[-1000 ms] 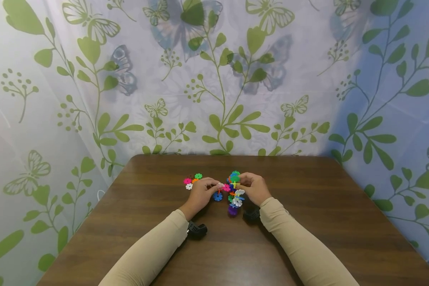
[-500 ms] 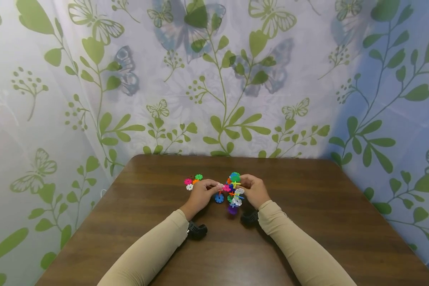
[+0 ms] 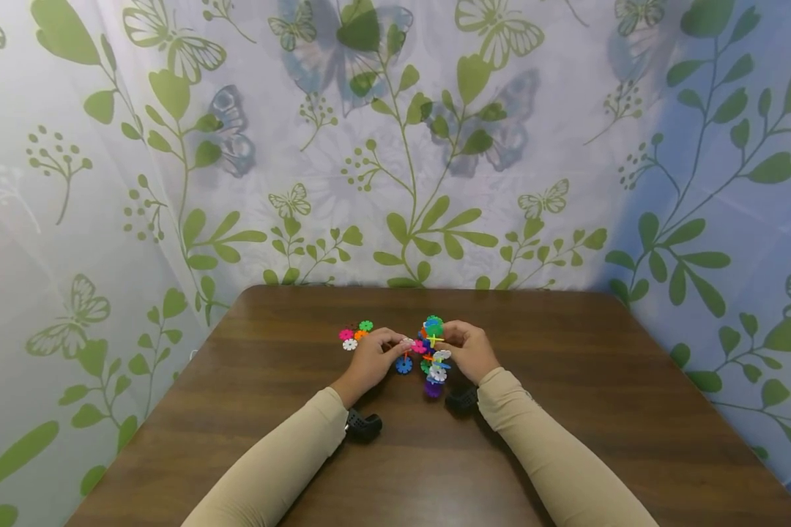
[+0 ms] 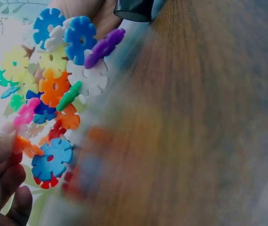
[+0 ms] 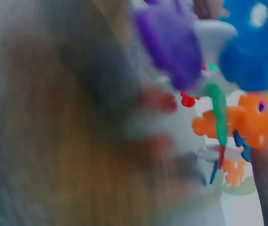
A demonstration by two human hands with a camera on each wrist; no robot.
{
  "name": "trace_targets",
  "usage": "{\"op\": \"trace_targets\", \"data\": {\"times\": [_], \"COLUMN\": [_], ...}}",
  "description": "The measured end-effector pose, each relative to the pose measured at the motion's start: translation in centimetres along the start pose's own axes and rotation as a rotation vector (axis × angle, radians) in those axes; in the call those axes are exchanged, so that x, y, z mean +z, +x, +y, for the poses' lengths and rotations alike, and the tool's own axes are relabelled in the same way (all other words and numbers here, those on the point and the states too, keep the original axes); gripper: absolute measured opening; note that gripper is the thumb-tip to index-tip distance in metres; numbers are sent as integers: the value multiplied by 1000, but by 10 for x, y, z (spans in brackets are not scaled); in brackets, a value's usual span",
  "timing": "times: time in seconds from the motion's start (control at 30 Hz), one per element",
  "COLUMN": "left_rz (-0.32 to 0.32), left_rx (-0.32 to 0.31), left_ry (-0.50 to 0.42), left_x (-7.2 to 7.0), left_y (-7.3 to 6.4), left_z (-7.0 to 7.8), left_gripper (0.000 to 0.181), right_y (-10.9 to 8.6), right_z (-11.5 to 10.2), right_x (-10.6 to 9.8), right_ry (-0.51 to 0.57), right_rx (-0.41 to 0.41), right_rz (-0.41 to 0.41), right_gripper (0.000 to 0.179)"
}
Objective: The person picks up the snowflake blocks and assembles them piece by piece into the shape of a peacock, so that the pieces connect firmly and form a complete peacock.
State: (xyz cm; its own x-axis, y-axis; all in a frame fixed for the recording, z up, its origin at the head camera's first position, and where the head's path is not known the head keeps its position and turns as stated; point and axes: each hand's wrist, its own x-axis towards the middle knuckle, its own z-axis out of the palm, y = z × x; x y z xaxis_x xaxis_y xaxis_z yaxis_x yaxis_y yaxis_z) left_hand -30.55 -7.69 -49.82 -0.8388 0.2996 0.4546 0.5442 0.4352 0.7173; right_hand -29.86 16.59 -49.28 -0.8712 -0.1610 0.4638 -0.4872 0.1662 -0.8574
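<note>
A many-coloured cluster of interlocking flower-shaped discs [image 3: 438, 373] is held up between both hands over the table. My left hand [image 3: 367, 360] pinches its left end between thumb and fingertips, beside a pink disc [image 4: 27, 110] and an orange disc [image 4: 28, 148]. Just below those fingertips hangs a light blue disc [image 4: 52, 159]. From the other side, my right hand [image 3: 472, 353] grips the cluster with thumb and fingers near its yellow and green discs. A purple disc [image 5: 167, 44] forms the end nearest the person. The right fingertips are partly hidden behind discs.
Several loose discs, among them a magenta one [image 3: 346, 334], a green one [image 3: 366, 325] and a white one [image 3: 349, 345], lie beyond the left hand. The brown wooden table [image 3: 395, 468] reaches back to a leaf-patterned curtain [image 3: 395, 161]. Black wrist gear [image 3: 364, 426] sits under the left wrist.
Both hands keep almost the same place and hold. The cluster tilts slightly between them, its purple end shifting a little to the right.
</note>
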Motion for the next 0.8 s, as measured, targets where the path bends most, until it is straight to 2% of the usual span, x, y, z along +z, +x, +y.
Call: {"op": "trace_targets", "data": {"times": [0.17, 0.33, 0.43, 0.6, 0.8], "left_rz": [-6, -15, -26, -52, -78], "left_rx": [11, 38, 66, 94, 114], "left_ry": [5, 11, 9, -13, -9], "left_x": [0, 1, 2, 3, 2], "left_y": [-1, -3, -3, -2, -2], "left_z": [-1, 1, 2, 2, 8], "left_gripper": [15, 17, 17, 17, 19], "right_y": [1, -1, -2, -5, -8], "right_z": [2, 4, 4, 0, -5], "right_x": [-5, -12, -19, -32, -43], "right_ry": [-45, -78, -87, -89, -222], "right_rx": [34, 8, -12, 16, 44], "right_rz": [-15, -29, -59, -118, -128], "right_gripper": [22, 26, 25, 23, 25]}}
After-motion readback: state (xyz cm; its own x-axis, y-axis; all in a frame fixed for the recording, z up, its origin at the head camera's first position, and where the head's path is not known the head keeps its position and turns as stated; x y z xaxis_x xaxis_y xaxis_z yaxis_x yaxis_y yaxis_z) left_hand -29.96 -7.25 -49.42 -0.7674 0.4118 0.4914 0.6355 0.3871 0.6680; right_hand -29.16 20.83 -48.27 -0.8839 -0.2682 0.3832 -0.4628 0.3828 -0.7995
